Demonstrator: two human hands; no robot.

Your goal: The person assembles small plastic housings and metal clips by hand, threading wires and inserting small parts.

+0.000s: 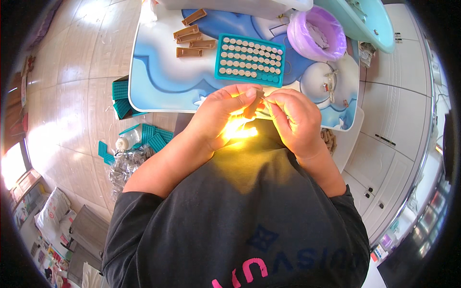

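Observation:
My left hand (218,108) is closed around a small brown plastic case (253,104), gripping it between thumb and fingers in front of my chest. Just below it shines a bright yellow light (240,129), its glare hiding the detail and lighting my dark shirt. At the case's right side, my right hand (295,115) is pinched; whatever is between its fingertips is too small to make out. Beyond both hands, a teal tray (217,65) on the table holds rows of round silver button cells (245,50), with several bare slots at its near right corner.
Several brown cases (188,52) lie on the blue-and-white table (163,91), left of the tray. A purple lined bin (294,45) stands at the right, near clear packets (329,86). On the floor at left are teal trays (156,142), a bottle (126,141) and a plastic-wrapped heap (122,170).

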